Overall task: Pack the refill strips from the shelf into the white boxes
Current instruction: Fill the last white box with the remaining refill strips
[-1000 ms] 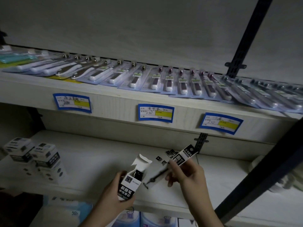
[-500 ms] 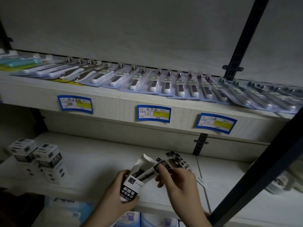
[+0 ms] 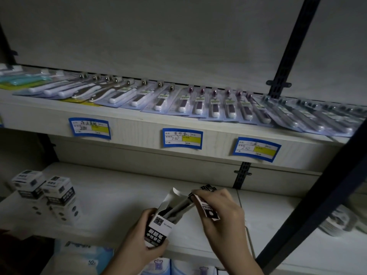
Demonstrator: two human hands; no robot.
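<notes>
Both hands busy: left hand (image 3: 139, 238) grips the open white box (image 3: 158, 228) above the lower shelf (image 3: 111, 195), right hand (image 3: 222, 213) pinches refill strips (image 3: 179, 207) half inside its mouth. Insertion step, I'd say; next, push them down, shut the flap, join two packed boxes (image 3: 44, 192) left.

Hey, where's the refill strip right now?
In the head view, low and centre, the refill strip is half inside the open white box held by the left hand, its top pinched by the right hand.
</notes>
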